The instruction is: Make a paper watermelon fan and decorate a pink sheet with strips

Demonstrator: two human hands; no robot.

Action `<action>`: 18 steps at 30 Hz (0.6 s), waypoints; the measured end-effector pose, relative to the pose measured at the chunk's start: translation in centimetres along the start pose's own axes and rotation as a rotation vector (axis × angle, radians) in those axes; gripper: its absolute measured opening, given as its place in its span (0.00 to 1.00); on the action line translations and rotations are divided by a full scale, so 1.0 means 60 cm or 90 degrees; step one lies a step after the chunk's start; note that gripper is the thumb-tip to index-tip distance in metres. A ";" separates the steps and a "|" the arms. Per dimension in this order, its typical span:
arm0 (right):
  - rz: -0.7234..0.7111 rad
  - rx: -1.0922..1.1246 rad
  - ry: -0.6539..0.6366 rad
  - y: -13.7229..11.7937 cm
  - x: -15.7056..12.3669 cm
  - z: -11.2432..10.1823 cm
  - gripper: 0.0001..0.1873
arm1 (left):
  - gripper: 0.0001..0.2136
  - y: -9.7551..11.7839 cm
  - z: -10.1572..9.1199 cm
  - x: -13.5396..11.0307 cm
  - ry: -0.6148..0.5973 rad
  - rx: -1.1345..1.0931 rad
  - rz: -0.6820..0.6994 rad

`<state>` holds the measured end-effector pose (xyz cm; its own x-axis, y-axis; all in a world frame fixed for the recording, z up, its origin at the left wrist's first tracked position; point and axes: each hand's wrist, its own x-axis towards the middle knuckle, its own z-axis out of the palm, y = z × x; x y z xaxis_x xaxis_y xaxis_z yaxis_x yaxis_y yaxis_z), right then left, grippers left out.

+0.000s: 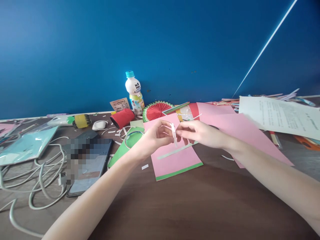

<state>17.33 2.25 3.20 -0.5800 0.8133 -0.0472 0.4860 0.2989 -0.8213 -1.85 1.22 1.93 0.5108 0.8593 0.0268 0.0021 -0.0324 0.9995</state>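
Note:
My left hand (pixel 153 136) and my right hand (pixel 200 133) meet above a pink paper sheet (pixel 175 163) on the brown table. Both pinch one narrow white paper strip (pixel 173 132), held upright between the fingertips. A longer white strip (pixel 175 151) lies flat on the pink sheet just below the hands. The pink sheet rests on a green sheet (pixel 120 153), whose edge shows along its lower side.
A drink bottle (pixel 134 93) stands at the wall beside a red paper fan (pixel 156 111) and a red roll (pixel 122 118). A phone (pixel 87 166) and white cables (pixel 37 186) lie left. Large pink paper (pixel 237 133) and a printed sheet (pixel 280 115) lie right.

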 end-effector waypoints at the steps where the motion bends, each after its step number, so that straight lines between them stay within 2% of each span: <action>1: -0.013 0.023 -0.008 -0.003 -0.001 0.007 0.14 | 0.13 0.000 0.001 0.000 0.002 0.007 0.000; 5: -0.048 0.062 -0.009 -0.003 -0.004 0.016 0.10 | 0.12 0.000 0.002 0.000 0.010 0.033 0.001; 12: -0.046 0.075 -0.001 -0.004 -0.006 0.020 0.09 | 0.12 0.002 0.008 0.002 0.047 0.039 0.014; 18: -0.051 0.066 -0.015 0.000 -0.006 0.017 0.07 | 0.11 0.004 0.006 0.000 0.050 0.084 -0.021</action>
<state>16.85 1.46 2.63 -0.6295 0.7769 0.0089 0.3684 0.3085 -0.8770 -1.55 1.03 2.15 0.4401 0.8979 0.0003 0.1330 -0.0656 0.9889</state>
